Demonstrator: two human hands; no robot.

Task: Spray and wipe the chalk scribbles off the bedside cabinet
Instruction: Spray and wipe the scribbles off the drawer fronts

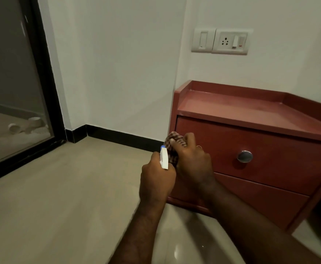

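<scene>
Cloth [172,144] sits clenched in the right hand [193,161] at the left edge of the bedside cabinet [270,174]; the left hand [156,180] grips a spray bottle [163,159] beside it. Switch plates [220,41] hang on the wall above.

Dim warm indoor light, glare on floor [176,252], edges bowed, slightly soft

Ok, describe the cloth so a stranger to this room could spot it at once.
Find the red-brown bedside cabinet by the white wall. At its top drawer's left edge, the right hand holds a bunched cloth. It is brown-and-cream checked, unlike the white spray bottle in the left hand.
</scene>
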